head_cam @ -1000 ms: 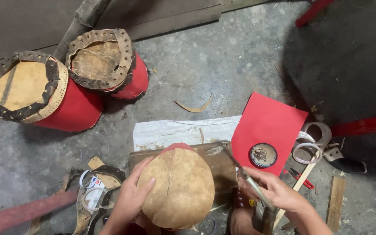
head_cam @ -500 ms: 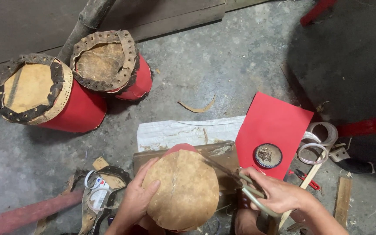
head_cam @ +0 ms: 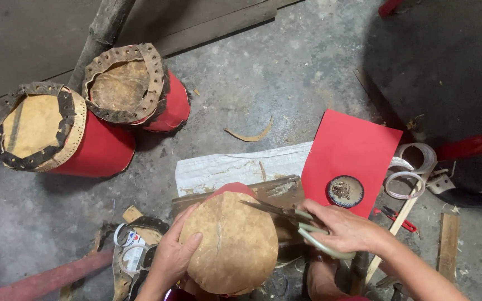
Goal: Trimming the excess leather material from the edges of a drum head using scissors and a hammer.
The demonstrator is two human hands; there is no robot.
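The drum under work (head_cam: 230,245) sits at the bottom centre of the view, its round tan hide face turned up and a red shell edge showing at its far rim. The left hand (head_cam: 174,259) lies flat against the left side of the hide, fingers spread and pressing on it, not clenched. The right hand (head_cam: 344,228), just right of the drum, grasps a pair of scissors (head_cam: 294,217) by pale green handles; the dark blades reach left over the far right edge of the hide. Behind the drum lies a brown wooden block (head_cam: 277,192), and beyond that a white sheet (head_cam: 235,167). To the right of the drum a red sheet (head_cam: 350,153) rests on the concrete floor (head_cam: 285,78), carrying a small round dark tin (head_cam: 345,191). Further right lie rolls of pale tape (head_cam: 411,167). Well to the upper left of the drum stand two red drums, one (head_cam: 57,134) with a laced hide top, the other (head_cam: 135,89) tilted against it.
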